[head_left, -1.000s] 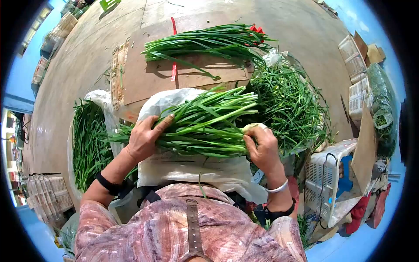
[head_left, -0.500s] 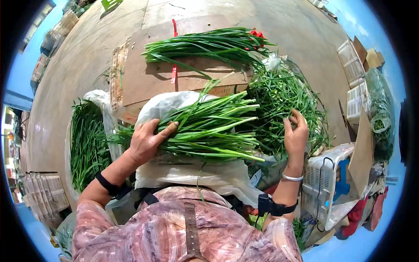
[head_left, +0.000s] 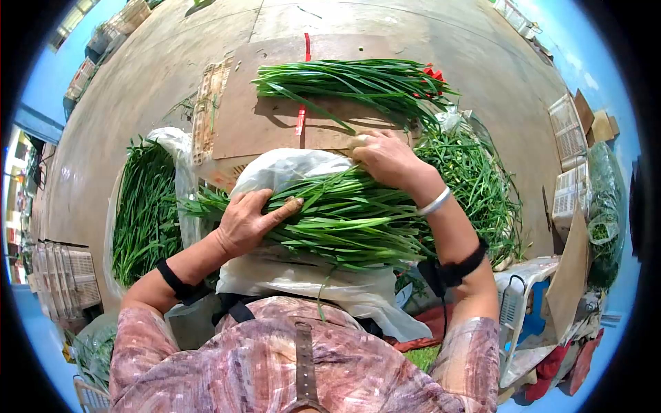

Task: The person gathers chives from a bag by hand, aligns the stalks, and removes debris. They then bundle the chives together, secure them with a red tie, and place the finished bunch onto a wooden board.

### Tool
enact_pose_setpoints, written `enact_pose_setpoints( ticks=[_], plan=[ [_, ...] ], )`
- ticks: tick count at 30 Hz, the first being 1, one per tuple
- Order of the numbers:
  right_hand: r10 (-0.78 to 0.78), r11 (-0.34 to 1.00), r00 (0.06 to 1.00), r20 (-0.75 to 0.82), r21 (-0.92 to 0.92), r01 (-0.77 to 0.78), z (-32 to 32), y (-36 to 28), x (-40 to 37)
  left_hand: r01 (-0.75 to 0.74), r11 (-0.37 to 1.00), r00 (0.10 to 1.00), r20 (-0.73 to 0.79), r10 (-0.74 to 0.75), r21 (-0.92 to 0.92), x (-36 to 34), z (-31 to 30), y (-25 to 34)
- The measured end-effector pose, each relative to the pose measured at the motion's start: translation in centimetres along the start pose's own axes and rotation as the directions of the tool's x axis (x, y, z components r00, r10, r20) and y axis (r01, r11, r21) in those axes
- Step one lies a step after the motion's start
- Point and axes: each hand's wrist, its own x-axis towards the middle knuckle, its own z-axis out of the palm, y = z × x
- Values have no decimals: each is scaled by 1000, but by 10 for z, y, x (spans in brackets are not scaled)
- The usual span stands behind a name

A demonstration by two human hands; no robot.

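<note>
A loose bunch of garlic chives (head_left: 351, 213) lies across a white plastic sheet (head_left: 296, 279) on my lap, its cut ends to the right. My left hand (head_left: 251, 219) grips it near the leafy left end, thumb stretched over the top. Over the far edge of the bunch is my right hand (head_left: 389, 160), fingers bent and closed together; what they hold, if anything, is hidden. Beyond both hands, a second neat bunch of garlic chives (head_left: 344, 79) rests on a brown board (head_left: 234, 131), over a red tape strip (head_left: 301, 120).
Left of me stands a plastic-lined container of greens (head_left: 144, 213). On the right is a heap of loose greens (head_left: 468, 172). A white crate (head_left: 520, 296) sits near my right elbow, with a cardboard sheet (head_left: 571, 265) leaning by it. Stacked crates (head_left: 65, 279) stand far left.
My right hand has moved left and forward from above the loose heap to the bunch's far edge, its fingers closing. My left hand still grips the bunch. The view has shifted slightly.
</note>
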Motion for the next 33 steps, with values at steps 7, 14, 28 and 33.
enact_pose_setpoints(
  ticks=[7,14,28,33],
  plan=[
    [223,972,815,-535,186,-144,-28,-2,-90,40,999,998,-43,-41,-25,-6,5,-6],
    [932,319,283,-228,141,-937,14,71,-235,63,996,997,-43,-66,-64,-2,-1,-2],
    [409,902,744,-528,357,-243,-5,-50,-109,114,994,986,-119,-113,-2,3,-6,-6],
    [536,772,677,-504,618,-152,-43,-55,-113,181,983,975,-134,-176,23,18,-10,-4]
  ],
)
